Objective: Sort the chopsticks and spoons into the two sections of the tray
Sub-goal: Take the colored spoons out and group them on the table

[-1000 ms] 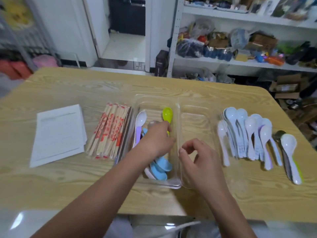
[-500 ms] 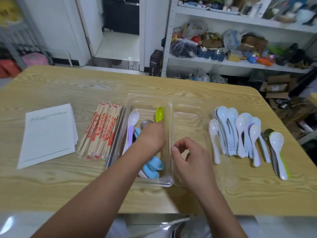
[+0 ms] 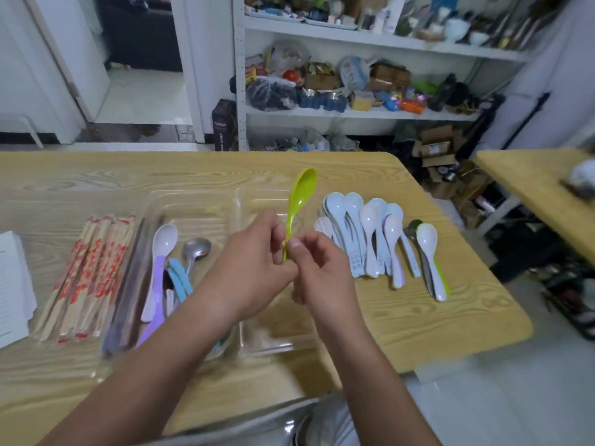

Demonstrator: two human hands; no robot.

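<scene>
A lime-green spoon (image 3: 299, 201) stands upright above the clear two-section tray (image 3: 193, 201), bowl up. My left hand (image 3: 251, 268) and my right hand (image 3: 318, 272) both pinch its handle near the lower end. The tray's left section holds a white-and-purple spoon (image 3: 159, 268), a metal spoon (image 3: 195, 251) and blue spoons (image 3: 178, 278). Its right section (image 3: 277, 329) looks empty. Wrapped chopsticks (image 3: 87, 278) lie left of the tray. A row of white spoons (image 3: 370, 236) lies to its right.
White lined paper (image 3: 13, 291) sits at the table's left edge. The wooden table's right edge (image 3: 483, 262) drops off just past the spoons. A second table (image 3: 541, 188) and cluttered shelves (image 3: 354, 91) stand behind.
My left hand lifted the green spoon out of the tray's left section and brought it rightward. My right hand rose and took hold of its handle too. The camera turned right.
</scene>
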